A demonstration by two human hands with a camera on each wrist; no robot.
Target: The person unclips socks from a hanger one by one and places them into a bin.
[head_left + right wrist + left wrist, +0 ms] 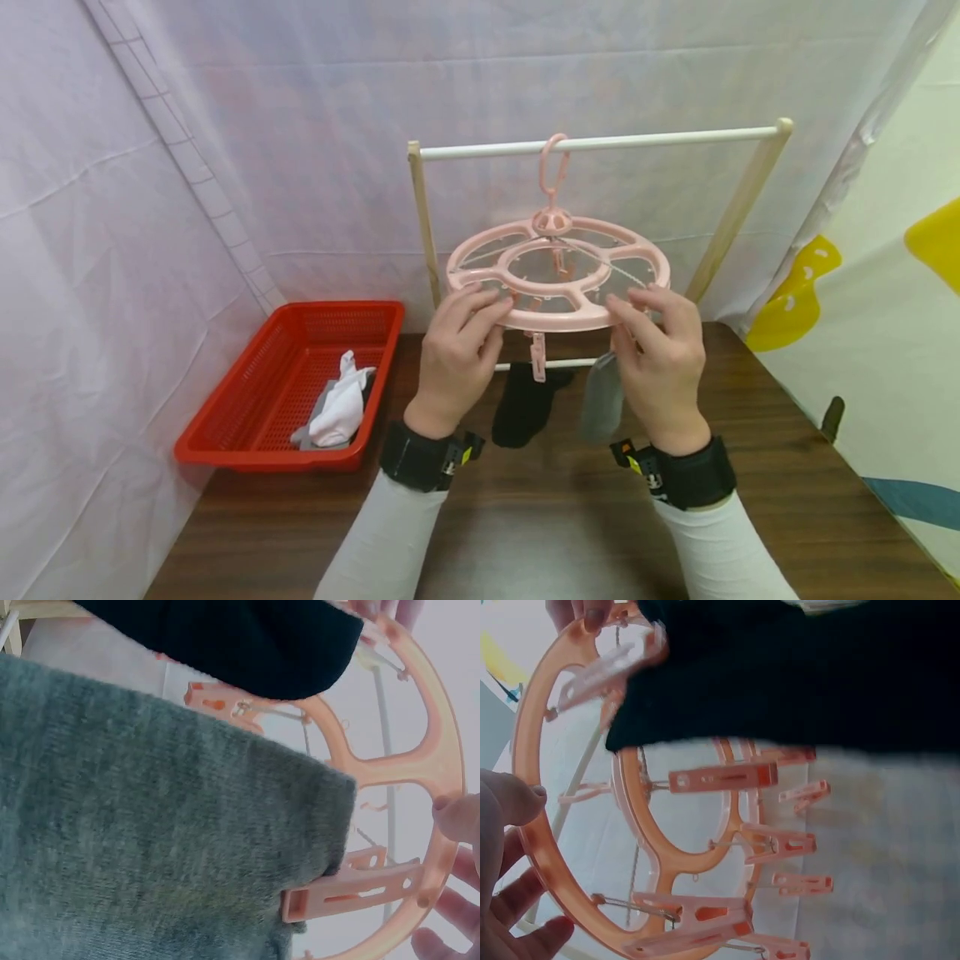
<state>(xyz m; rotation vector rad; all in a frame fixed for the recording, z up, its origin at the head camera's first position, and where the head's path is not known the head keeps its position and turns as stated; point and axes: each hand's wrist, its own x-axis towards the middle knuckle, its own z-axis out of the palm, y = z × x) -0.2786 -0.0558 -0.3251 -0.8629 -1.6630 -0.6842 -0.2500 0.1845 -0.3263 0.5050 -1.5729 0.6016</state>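
Observation:
A round pink clip hanger (555, 320) hangs by its hook from a white rod. My left hand (461, 354) grips the near left of its rim, thumb and fingers on either side in the left wrist view. At the near right, my right hand (663, 362) holds the same rim between thumb and fingers. A black sock (521, 410) and a grey sock (602, 400) dangle below the ring. In the right wrist view a pink clothespin (352, 889) clamps the grey sock's edge. Another clothespin (538, 358) hangs at the front, and several more show in the left wrist view.
The white rod (675, 140) spans two wooden posts (738, 217), with a lower bar near the table. To the left, a red basket (225, 446) contains white and grey cloth items (341, 408). Brown wood-grain table (787, 500) lies beneath; white curtains stand behind.

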